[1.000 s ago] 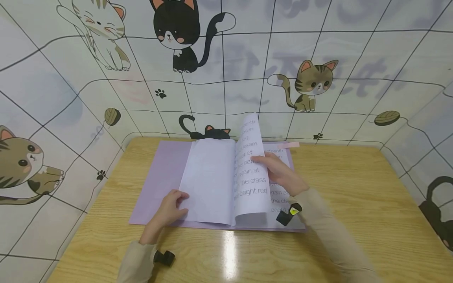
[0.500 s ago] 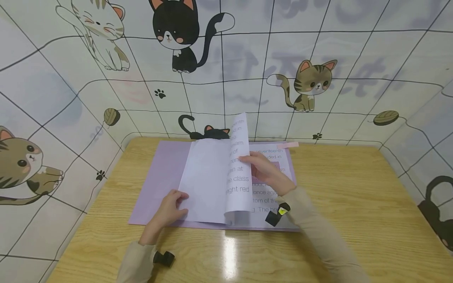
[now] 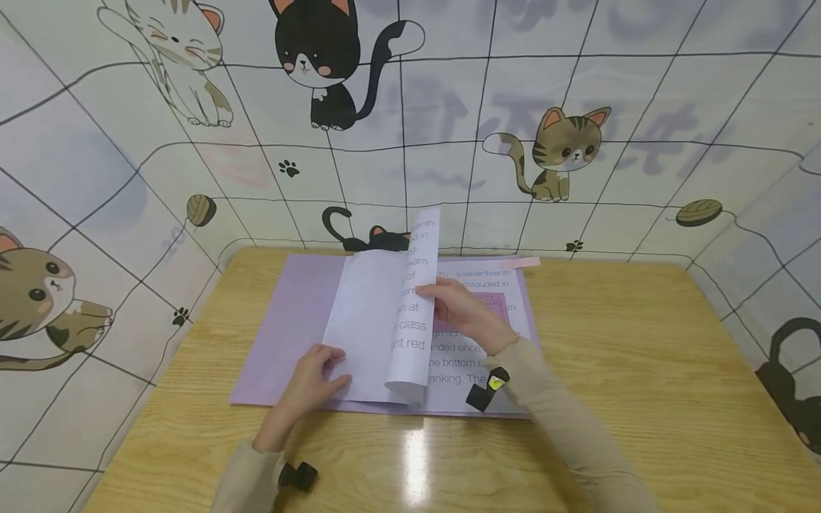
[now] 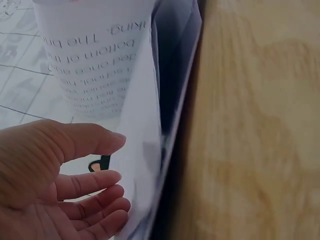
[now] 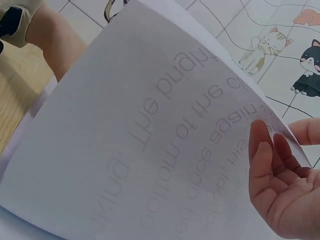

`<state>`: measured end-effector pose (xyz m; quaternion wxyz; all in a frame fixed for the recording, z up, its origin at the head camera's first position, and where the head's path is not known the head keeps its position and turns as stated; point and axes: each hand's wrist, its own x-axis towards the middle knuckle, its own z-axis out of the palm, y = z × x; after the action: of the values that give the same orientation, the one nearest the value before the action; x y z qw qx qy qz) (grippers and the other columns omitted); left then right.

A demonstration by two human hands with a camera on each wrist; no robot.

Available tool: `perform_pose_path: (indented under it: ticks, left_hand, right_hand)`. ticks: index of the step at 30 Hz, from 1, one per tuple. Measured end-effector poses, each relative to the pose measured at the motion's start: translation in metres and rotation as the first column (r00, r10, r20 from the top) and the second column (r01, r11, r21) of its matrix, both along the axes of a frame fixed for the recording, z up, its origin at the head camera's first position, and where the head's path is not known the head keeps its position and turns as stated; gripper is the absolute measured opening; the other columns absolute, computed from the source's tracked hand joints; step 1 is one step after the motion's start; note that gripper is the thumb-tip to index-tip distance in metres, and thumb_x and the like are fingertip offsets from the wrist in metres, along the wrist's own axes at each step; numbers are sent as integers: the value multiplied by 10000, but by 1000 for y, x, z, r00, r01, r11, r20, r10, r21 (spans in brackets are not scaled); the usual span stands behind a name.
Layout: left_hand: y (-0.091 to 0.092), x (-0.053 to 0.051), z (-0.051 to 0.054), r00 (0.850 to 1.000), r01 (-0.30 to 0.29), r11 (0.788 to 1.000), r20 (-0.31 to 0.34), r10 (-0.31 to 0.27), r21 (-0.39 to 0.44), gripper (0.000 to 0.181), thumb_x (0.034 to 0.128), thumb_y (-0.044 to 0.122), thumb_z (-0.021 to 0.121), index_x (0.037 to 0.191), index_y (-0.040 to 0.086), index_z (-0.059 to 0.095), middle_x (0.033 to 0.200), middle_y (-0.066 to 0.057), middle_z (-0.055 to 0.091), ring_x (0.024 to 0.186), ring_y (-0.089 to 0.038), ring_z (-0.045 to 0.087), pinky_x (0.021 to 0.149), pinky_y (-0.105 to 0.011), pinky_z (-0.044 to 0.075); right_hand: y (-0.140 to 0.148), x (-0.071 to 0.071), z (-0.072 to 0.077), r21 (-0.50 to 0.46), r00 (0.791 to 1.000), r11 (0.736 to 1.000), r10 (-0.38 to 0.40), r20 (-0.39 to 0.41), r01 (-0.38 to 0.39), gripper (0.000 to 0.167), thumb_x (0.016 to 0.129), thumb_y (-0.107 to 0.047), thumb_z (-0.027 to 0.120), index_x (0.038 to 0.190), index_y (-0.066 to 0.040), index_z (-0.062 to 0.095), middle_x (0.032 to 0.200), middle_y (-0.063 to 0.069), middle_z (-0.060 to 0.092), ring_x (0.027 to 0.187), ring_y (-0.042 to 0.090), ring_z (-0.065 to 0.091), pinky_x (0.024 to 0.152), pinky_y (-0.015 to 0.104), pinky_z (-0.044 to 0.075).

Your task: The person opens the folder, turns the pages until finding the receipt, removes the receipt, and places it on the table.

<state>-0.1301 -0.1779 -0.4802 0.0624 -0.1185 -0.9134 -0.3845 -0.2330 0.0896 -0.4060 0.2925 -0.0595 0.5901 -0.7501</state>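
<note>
A book or folder with a purple cover [image 3: 298, 299] lies spread on the wooden table. Between thumb and fingers, my right hand [image 3: 463, 313] pinches the edge of a printed page [image 3: 410, 335], which stands lifted and curled near the middle. The right wrist view shows this page [image 5: 150, 135] from behind, its print showing through. On the left side, my left hand [image 3: 314, 377] rests at the lower corner of a blank white page [image 3: 365, 313], thumb and fingers apart and loosely bent. Underneath the lifted page, another printed page [image 3: 477, 363] bears a pink patch [image 3: 494, 303], partly hidden by the right hand.
A pink tab [image 3: 526, 262] sticks out at the top right of the cover. Bare wooden table [image 3: 641, 356] surrounds it. Walls [image 3: 442, 107] with a grid and cartoon cats rise behind and at both sides. Each wrist carries a small black device [image 3: 298, 476].
My right hand has drawn the lifted page leftward, uncovering more of the printed page and its pink patch. My left hand has stayed nearly still, with its thumb shifted slightly right.
</note>
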Motion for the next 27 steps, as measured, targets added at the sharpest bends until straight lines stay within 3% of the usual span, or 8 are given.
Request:
perform_pose_path:
  ticks: [5,10,14,20,27]
  left_hand:
    - [5,4,11,995,64,996,-82,-60,56,338,688,-30,765,996,-55,629,942,-148,595,813,-261,564,719,-351,512]
    - [14,10,28,968,135,987,-224,-113,84,354,689,-47,750,1018,-39,622,968,-158,605,813,-271,583,709,-338,525]
    - [24,16,39,945,146,981,-311,-101,125,367,683,-65,740,1026,-9,623,972,-148,611,812,-253,589,703,-325,526]
    - [37,26,51,936,126,973,-347,-51,196,340,695,-73,733,1010,3,630,977,-109,620,807,-239,586,699,-308,525]
    - [51,33,60,908,117,979,-418,-38,165,496,637,43,799,1076,-46,586,1047,-133,580,875,-285,569,714,-370,515]
  right_hand:
    - [-7,-1,-1,12,1000,1000,0,16,0,453,939,-99,484,1368,19,395,1086,77,623,908,165,643,795,278,491]
    - [-13,0,-2,-1,1000,1000,13,20,-13,462,935,-94,486,1379,-5,395,1143,115,601,935,185,637,822,300,486]
    - [-20,0,-3,-13,999,1000,9,31,-9,478,928,-84,491,1390,-16,386,1164,133,588,941,190,634,829,305,485]
    - [-29,-1,-7,-3,1000,1000,12,16,-12,493,927,-91,494,1399,-15,374,1194,163,577,949,194,633,841,322,487]
    - [-41,-1,-14,31,1000,999,-15,-4,15,439,923,-80,502,1349,8,442,1049,117,642,861,179,647,786,318,504]
